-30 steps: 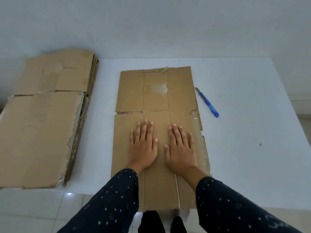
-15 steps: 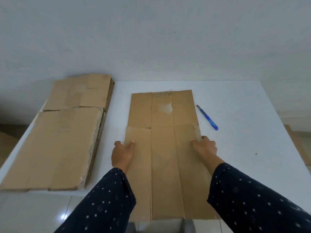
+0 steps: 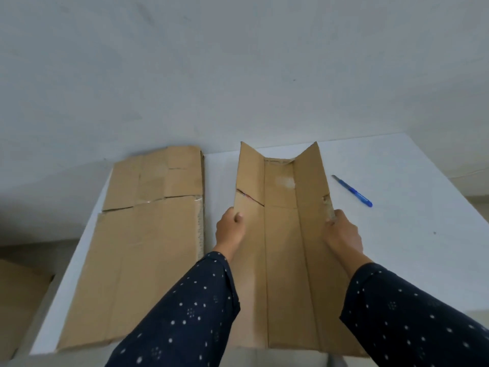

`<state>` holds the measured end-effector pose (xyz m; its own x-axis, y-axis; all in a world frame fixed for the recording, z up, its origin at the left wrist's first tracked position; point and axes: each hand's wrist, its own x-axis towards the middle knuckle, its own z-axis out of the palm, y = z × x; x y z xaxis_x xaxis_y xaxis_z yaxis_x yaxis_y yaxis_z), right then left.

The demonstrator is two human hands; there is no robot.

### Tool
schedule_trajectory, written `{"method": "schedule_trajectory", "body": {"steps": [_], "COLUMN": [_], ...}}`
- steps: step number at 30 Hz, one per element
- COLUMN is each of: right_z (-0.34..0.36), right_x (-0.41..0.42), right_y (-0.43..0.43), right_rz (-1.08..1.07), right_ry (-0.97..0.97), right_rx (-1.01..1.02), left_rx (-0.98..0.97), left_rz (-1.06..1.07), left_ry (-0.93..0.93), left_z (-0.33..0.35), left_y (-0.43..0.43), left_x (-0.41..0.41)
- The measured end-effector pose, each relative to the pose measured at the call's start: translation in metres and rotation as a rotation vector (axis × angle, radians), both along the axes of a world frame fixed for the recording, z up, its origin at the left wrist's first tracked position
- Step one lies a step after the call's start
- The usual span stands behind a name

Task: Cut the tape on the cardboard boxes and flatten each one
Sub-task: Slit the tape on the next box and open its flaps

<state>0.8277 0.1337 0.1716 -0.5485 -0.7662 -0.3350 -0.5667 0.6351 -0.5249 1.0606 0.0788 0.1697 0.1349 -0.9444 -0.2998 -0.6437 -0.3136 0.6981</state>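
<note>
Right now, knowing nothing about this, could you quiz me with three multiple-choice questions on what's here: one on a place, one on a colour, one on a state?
1. Where does the cutter lie?
A) in a hand
B) on the table, right of the held cardboard
C) on the floor

2. What colour is its handle?
A) red
B) green
C) blue

3. How do the held cardboard's side panels stand?
A) flat
B) raised
C) cut off

Answers:
1 B: it rests alone on the white top, beyond the right hand.
2 C: the handle is plainly blue.
3 B: the left hand and right hand grip the edges, and both panels tilt upward.
</note>
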Motion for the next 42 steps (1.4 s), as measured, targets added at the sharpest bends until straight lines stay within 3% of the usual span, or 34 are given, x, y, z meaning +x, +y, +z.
{"method": "schedule_trajectory", "body": {"steps": [3,7,15,19,30,37,42], "right_z": [0.026,0.062,0.105,0.119,0.148,0.14,0.096], "right_x": [0.023,0.052,0.138,0.182,0.254,0.264,0.281], "right_y": [-0.008,-0.022,-0.06,-0.083,-0.139,-0.134,-0.113], "right_rz": [-0.038,-0.055,0.058,0.106,0.065,0.052,0.114], "right_ry": [0.129,0.137,-0.058,-0.201,-0.427,-0.447,-0.425], "right_rx": [-0.126,-0.291,-0.324,-0.373,-0.269,-0.278,-0.252], "left_rx": [-0.1,-0.191,-0.127,-0.061,-0.059,-0.034,-0.068], "left_rz": [0.01,0.038,0.153,0.296,0.345,0.341,0.313], "left_ry": [0.032,0.038,-0.026,0.075,0.167,0.129,0.032], "left_z": [0.024,0.065,0.101,0.117,0.212,0.19,0.152], "left_y": [-0.013,-0.032,-0.051,-0.057,-0.095,-0.088,-0.077], "left_x": [0.022,0.062,0.175,0.238,0.344,0.35,0.351]}}
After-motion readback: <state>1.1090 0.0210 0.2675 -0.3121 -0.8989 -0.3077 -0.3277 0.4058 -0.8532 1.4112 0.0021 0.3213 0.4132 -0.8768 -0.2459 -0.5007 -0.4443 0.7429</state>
